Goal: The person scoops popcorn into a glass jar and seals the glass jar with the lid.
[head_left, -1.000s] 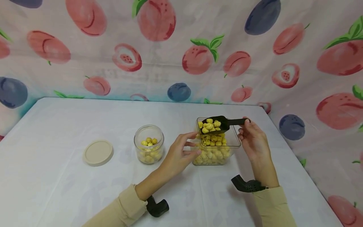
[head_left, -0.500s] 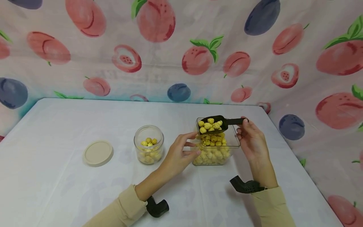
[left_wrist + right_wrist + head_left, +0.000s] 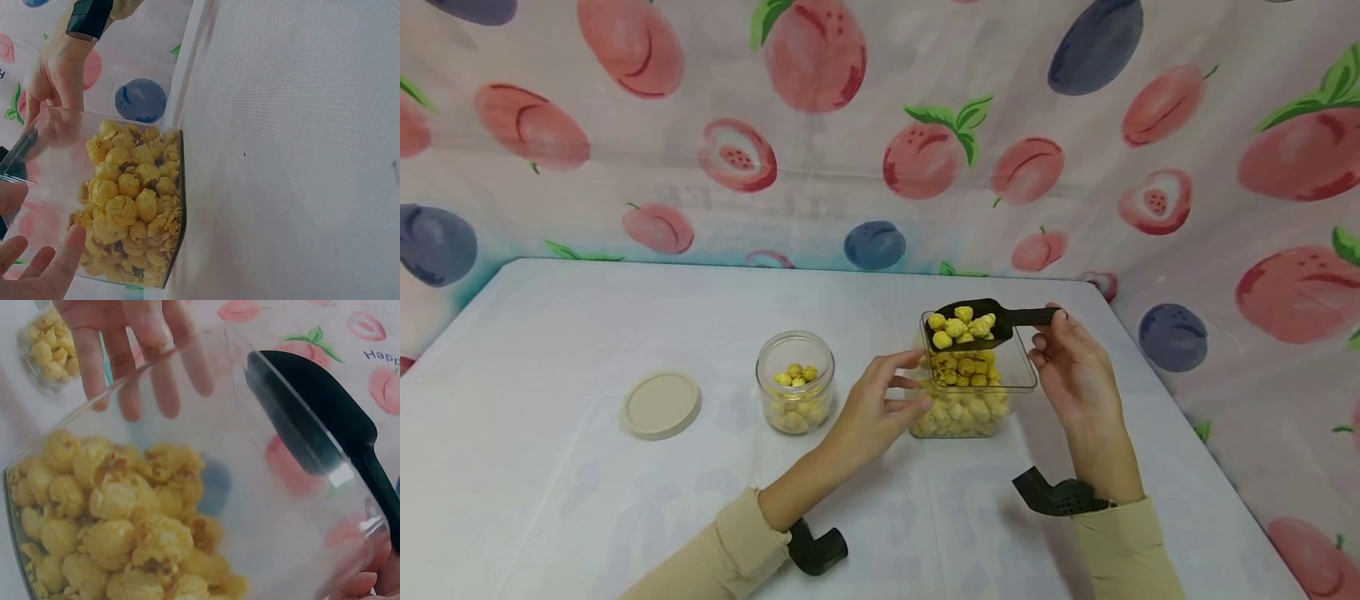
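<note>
we note the right hand [image 3: 1071, 367] gripping the handle of a black scoop [image 3: 973, 325], fingers curled round the handle's far end; the scoop is loaded with yellow popcorn [image 3: 958, 327] and sits level, just above the open top of the clear square container [image 3: 973, 392], toward that container's far rim; scoop's long axis runs roughly parallel to the table's far edge, bowl end pointing toward the left side, handle toward the right; the container stands on the table [image 3: 550, 333] right of centre, toward the near edge, about half full of popcorn.

left hand [image 3: 872, 408] rests against the container's left wall, fingers relaxed and spread on the clear plastic, thumb near the rim; it steadies rather than clasps, as far as we can judge; in the left wrist view its fingertips [image 3: 59, 262] press the container wall [image 3: 50, 156] from outside.

key relation: the glass jar [image 3: 795, 382] stands to the left of the container, apart from it, with the left hand between the two; the jar lies off the scoop's bowl end, so the loaded end already faces it; the left hand is the nearer to the jar. the jar holds a little popcorn; its beige lid [image 3: 661, 404] lies flat further left, well apart.

hard to make out: the right wrist view shows only the underside of the scoop [image 3: 312, 412] through the container wall; the right fingers are cut off at that frame's edge.
</note>
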The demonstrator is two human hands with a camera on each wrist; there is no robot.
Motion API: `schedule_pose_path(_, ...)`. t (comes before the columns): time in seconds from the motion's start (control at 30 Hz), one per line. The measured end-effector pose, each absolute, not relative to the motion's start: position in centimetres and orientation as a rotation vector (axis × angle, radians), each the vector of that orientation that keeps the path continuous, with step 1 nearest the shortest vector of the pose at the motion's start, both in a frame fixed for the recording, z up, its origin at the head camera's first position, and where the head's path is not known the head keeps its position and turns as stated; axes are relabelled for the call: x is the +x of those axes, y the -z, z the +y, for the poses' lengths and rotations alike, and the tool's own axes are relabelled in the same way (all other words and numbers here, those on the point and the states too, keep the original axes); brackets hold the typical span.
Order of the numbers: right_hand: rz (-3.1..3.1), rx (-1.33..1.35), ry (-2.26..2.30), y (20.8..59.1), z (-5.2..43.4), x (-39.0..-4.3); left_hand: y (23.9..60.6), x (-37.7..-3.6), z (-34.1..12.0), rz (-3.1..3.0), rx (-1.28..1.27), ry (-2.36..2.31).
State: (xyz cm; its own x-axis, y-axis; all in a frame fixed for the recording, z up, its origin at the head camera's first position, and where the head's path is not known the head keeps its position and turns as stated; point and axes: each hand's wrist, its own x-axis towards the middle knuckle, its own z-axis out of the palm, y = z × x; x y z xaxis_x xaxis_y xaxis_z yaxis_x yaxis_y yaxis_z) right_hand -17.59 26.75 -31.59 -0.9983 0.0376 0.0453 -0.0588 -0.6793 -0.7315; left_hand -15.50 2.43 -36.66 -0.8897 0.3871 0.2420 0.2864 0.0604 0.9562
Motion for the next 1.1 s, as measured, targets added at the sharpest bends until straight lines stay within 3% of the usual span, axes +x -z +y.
schedule_pose_path(0.63,-1.164,0.082,-2.806,29.9,25.3,-16.4,34.6,-15.7,1.2,2.246,0.712,-2.005)
schedule_pose_path(1.1,-1.054,0.106,-2.83,29.4,23.9,-15.8,31.6,-15.1,-2.6,2.368,0.709,-2.025)
